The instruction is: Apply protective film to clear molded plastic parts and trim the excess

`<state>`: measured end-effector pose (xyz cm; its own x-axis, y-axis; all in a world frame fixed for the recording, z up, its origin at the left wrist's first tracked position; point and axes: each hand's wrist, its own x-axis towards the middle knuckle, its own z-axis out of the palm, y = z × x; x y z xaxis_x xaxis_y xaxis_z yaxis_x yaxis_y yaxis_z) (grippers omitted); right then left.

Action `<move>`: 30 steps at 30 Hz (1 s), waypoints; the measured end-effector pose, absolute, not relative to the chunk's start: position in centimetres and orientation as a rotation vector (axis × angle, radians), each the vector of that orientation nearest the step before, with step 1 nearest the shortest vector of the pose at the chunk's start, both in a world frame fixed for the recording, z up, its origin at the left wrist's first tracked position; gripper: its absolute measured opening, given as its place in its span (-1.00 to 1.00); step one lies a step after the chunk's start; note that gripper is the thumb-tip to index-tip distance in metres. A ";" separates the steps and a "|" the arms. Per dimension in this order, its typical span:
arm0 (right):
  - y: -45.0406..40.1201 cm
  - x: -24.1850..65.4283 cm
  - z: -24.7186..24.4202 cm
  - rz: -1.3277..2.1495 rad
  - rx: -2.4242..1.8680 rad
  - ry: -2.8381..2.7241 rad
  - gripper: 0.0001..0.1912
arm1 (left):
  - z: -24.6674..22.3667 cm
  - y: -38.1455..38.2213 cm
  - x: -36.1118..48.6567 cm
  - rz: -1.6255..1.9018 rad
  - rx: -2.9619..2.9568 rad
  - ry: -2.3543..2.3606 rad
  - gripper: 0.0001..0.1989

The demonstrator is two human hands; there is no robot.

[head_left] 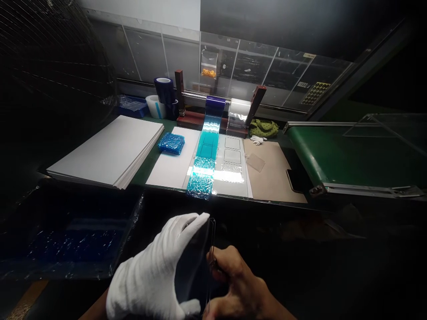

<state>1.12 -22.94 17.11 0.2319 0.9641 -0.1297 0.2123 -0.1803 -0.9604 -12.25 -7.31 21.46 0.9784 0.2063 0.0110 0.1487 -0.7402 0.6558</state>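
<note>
My left hand (156,262), in a white glove, spans a thin transparent panel (193,266) below the table's front edge, its fingers at the top and its thumb at the bottom. The panel stands nearly edge-on to me. Bare, my right hand (233,280) is closed at the panel's right edge. Something small and dark shows by its curled fingers; I cannot make out what it is. Beyond the hands, a strip of blue film (208,140) runs from its roll down to the table edge, with a whitish film roll (239,111) beside it.
At left lies a stack of white sheets (110,146), above a dark blue lined bin (73,240). A blue wrapped stack (171,143), a small transparent plate (255,162) and a phone (296,180) rest on the table. A green conveyor belt (353,155) stands at right.
</note>
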 end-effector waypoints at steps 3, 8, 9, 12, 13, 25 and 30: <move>-23.1 1.0 16.6 1.021 -1.621 -1.115 -0.24 | 21.4 -7.1 -12.4 0.072 2.421 0.248 0.14; -22.6 1.3 15.1 0.838 -1.597 -1.193 -0.21 | 21.2 -7.2 -12.2 0.087 2.463 0.296 0.10; -22.4 1.4 14.9 0.762 -1.557 -1.206 -0.22 | 21.1 -7.2 -12.1 0.098 2.484 0.308 0.10; -22.2 1.8 14.3 0.528 -1.501 -1.183 -0.26 | 20.9 -7.3 -11.6 0.186 2.563 0.380 0.09; -22.2 2.0 14.1 0.465 -1.515 -1.166 -0.28 | 20.7 -7.3 -11.4 0.225 2.587 0.412 0.09; -21.6 23.5 8.0 0.308 -2.501 -0.935 -0.82 | 13.8 -5.3 -7.5 0.378 1.864 0.582 0.01; -21.1 29.9 9.2 0.409 -2.544 -0.958 -0.70 | 13.5 -6.4 -3.7 0.272 1.055 0.475 -0.33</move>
<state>29.89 -21.07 9.17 0.7236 0.6776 -0.1314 0.5637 -0.6901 -0.4539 -3.70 -6.39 13.48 0.8671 0.4344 -0.2438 0.0104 0.4736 0.8807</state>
